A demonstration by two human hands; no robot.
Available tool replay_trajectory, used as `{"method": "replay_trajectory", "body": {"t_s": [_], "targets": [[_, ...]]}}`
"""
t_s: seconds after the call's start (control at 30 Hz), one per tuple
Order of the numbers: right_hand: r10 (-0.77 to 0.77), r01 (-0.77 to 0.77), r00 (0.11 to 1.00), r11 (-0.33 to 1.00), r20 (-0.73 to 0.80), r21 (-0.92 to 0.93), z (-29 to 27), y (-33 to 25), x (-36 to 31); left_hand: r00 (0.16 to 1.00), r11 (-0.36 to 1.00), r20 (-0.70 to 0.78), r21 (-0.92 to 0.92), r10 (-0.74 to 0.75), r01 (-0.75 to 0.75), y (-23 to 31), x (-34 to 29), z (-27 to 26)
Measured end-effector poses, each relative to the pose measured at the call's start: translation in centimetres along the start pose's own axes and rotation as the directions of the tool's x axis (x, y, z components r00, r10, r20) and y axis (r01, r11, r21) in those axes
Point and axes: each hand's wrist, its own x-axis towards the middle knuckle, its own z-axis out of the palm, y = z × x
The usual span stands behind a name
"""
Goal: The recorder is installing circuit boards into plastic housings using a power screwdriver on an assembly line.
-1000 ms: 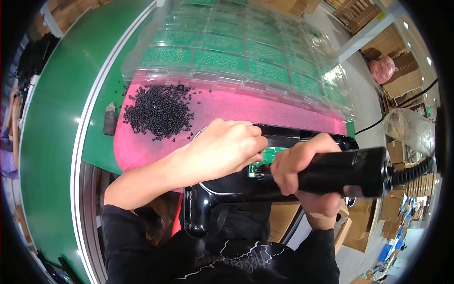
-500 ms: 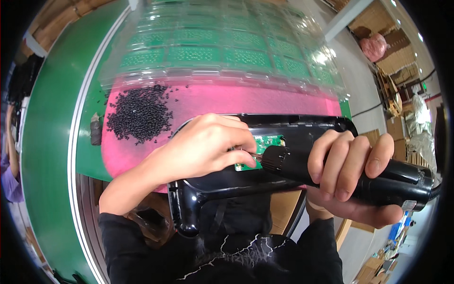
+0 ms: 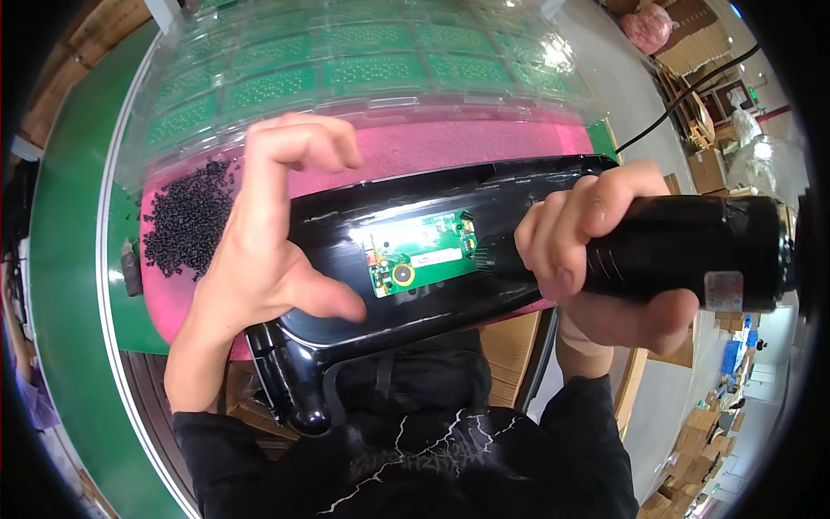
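A black plastic housing (image 3: 406, 317) lies hollow side up before me, with a green circuit board (image 3: 443, 235) set inside it. Over the housing's left end hovers my left hand (image 3: 259, 251), thumb and curled fingers apart, nothing between them. My right hand (image 3: 575, 229) is wrapped round a black electric screwdriver (image 3: 683, 246) held above the right part of the housing. The screwdriver's front end and bit are mostly hidden by my right fingers. Left of the housing, small black screws (image 3: 186, 221) are heaped on a pink mat (image 3: 415, 134), partly behind my left hand.
Clear plastic trays (image 3: 363, 69) with moulded pockets stand at the far side of the green table (image 3: 73, 233). A small dark wrapped object (image 3: 131, 270) lies by the mat's left edge. A black cable (image 3: 683, 99) hangs at the right. Cartons (image 3: 692, 445) stand beyond.
My left hand has let go near the screwdriver's tip, moved left and opened. The screwdriver has come up off the board and swung right, uncovering the board. The view has also shifted.
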Motion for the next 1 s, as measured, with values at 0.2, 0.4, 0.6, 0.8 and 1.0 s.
{"method": "replay_trajectory", "body": {"t_s": [0.2, 0.4, 0.6, 0.8, 1.0], "targets": [[0.039, -0.037, 0.996, 0.999, -0.075, 0.020, -0.5, 1.1, -0.5, 0.982, 0.980, -0.116, -0.149, -0.148, 0.130, 0.3, -0.2, -0.1], [0.014, -0.008, 0.999, 0.995, -0.052, 0.103, -0.9, 1.6, -0.2, 0.974, 0.976, -0.125, -0.135, -0.187, 0.170, 0.6, 0.2, 0.2], [-0.010, 0.013, 0.999, 0.997, -0.044, 0.071, -1.6, 1.0, -0.2, 0.985, 0.986, -0.069, 0.048, -0.155, 0.159, 0.4, 0.2, 0.4], [0.103, -0.106, 0.994, 0.992, 0.038, 0.074, -1.9, 0.1, -0.6, 0.988, 0.982, -0.051, 0.118, -0.145, 0.150, 0.5, 0.4, 0.7], [0.097, -0.097, 0.994, 0.995, -0.040, 0.000, -1.2, 0.6, -0.9, 0.986, 0.978, -0.026, 0.128, -0.164, 0.166, 0.4, 0.1, 0.9]]}}
